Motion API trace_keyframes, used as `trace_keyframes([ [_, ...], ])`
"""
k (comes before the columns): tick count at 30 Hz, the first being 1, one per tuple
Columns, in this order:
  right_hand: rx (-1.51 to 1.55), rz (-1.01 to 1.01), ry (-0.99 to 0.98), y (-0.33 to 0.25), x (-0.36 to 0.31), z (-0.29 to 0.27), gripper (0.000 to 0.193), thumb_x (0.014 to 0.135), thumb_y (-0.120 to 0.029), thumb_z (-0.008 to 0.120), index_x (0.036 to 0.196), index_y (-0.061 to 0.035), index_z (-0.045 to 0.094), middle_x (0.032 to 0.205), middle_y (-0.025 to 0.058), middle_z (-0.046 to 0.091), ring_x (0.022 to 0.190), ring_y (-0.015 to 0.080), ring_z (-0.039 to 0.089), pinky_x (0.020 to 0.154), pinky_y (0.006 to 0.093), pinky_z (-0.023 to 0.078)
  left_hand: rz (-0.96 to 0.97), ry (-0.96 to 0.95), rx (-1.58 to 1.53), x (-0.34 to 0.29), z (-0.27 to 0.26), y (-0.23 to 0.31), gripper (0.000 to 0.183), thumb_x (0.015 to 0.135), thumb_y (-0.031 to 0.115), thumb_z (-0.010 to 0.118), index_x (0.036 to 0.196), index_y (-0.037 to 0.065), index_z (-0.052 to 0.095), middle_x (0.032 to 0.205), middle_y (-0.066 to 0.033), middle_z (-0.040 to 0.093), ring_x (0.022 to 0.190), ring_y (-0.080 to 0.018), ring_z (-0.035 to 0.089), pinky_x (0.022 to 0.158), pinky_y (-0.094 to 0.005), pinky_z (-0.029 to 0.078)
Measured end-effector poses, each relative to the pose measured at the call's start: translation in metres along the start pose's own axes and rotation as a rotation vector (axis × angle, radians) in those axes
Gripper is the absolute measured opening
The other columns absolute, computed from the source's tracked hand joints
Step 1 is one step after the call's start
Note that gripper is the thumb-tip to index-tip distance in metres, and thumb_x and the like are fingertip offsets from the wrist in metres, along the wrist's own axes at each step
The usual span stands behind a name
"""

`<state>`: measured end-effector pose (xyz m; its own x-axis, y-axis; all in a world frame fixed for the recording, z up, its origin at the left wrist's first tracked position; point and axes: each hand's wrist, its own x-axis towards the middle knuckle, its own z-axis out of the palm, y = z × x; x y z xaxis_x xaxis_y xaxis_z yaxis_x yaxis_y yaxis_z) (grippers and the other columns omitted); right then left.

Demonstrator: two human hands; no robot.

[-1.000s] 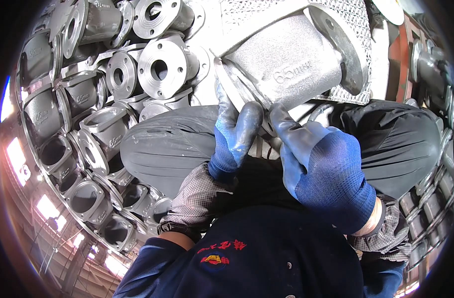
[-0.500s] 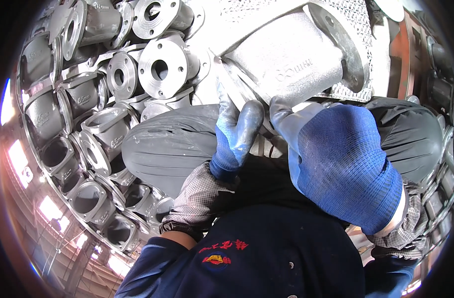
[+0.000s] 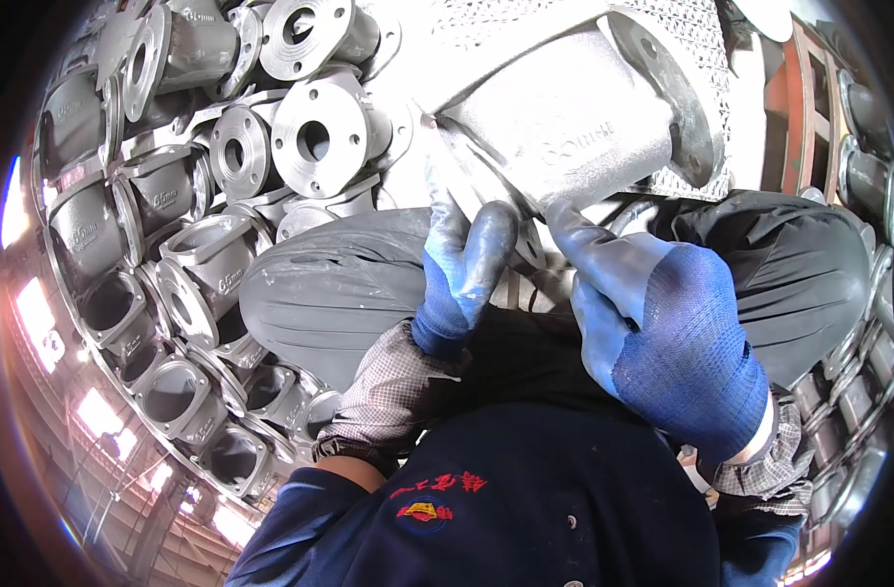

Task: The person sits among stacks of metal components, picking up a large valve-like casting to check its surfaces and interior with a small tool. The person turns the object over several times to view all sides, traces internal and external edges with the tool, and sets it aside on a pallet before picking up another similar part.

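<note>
A large grey flanged metal casting [image 3: 564, 117] lies tilted in front of me, its square body between a flange at the lower left and a round flange at the upper right. My left hand [image 3: 466, 259], in a blue glove with a grey-coated palm, grips the lower-left flange, a finger along its outer face and the thumb near its lower edge. My right hand [image 3: 662, 323], gloved alike, is closed below the casting, its index fingertip at the edge beside the lower flange. Anything inside its curled fingers is hidden from view.
Similar flanged castings [image 3: 320, 137] are stacked along my left, with more [image 3: 863, 391] at the right edge. Under the casting is a bright textured surface [image 3: 696, 59]. A rust-red frame [image 3: 794, 108] stands at the far right. My knees [image 3: 334, 284] flank the work.
My right hand has turned and drawn back slightly down, its index finger now stretched toward the edge. The casting has rolled slightly. My left hand stays on the flange.
</note>
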<state>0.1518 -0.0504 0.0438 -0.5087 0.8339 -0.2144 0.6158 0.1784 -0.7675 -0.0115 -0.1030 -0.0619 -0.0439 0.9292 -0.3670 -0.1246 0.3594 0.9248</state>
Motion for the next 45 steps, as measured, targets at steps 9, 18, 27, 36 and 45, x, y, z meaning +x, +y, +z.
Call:
trace_keyframes([
  [9,0.188,0.025,0.02,0.008,-0.001,0.007,0.026,0.074,0.001,0.054,0.1,0.0068,0.057,0.07,0.0187,0.06,0.061,0.0291,0.061,0.054,0.0337,0.048,0.034,-0.046,0.183,-0.001,-0.005,0.003,0.023,0.094,0.012,0.039,0.091,-0.002,0.057,0.082,-0.0051,0.058,0.073,-0.0122,0.056,0.067,-0.0249,0.049],
  [18,0.352,0.187,-0.103,0.001,-0.002,0.006,0.031,0.078,0.006,0.052,0.109,0.0096,0.054,0.079,0.0165,0.062,0.061,0.0139,0.059,0.059,0.0248,0.048,0.116,0.032,0.146,0.001,-0.004,-0.007,0.017,0.09,0.007,0.043,0.088,0.0,0.057,0.076,-0.0056,0.056,0.069,-0.0114,0.053,0.062,-0.0252,0.047],
  [27,0.407,0.28,-0.187,0.0,0.001,0.001,0.031,0.079,0.005,0.055,0.11,0.0104,0.053,0.09,0.0175,0.063,0.074,0.0202,0.064,0.066,0.0266,0.051,0.249,0.028,0.42,0.005,-0.011,-0.013,0.01,0.08,-0.001,0.049,0.084,0.001,0.058,0.076,-0.0073,0.052,0.064,-0.0168,0.053,0.058,-0.0271,0.046],
  [36,0.326,0.097,-0.053,0.004,0.001,0.004,0.027,0.079,0.004,0.058,0.105,0.0098,0.056,0.093,0.0197,0.063,0.083,0.0224,0.064,0.073,0.0269,0.051,0.421,0.012,0.685,0.007,-0.015,-0.023,0.01,0.075,-0.001,0.055,0.084,0.002,0.057,0.075,-0.0087,0.052,0.063,-0.021,0.054,0.057,-0.0284,0.046],
  [45,0.464,0.354,-0.236,0.001,0.002,-0.001,0.026,0.079,0.005,0.055,0.106,0.0093,0.056,0.093,0.0192,0.063,0.082,0.0202,0.064,0.072,0.0262,0.05,0.178,0.029,0.352,0.002,-0.012,-0.016,0.009,0.079,0.002,0.052,0.086,0.001,0.058,0.074,-0.008,0.053,0.064,-0.0185,0.053,0.058,-0.0264,0.045],
])
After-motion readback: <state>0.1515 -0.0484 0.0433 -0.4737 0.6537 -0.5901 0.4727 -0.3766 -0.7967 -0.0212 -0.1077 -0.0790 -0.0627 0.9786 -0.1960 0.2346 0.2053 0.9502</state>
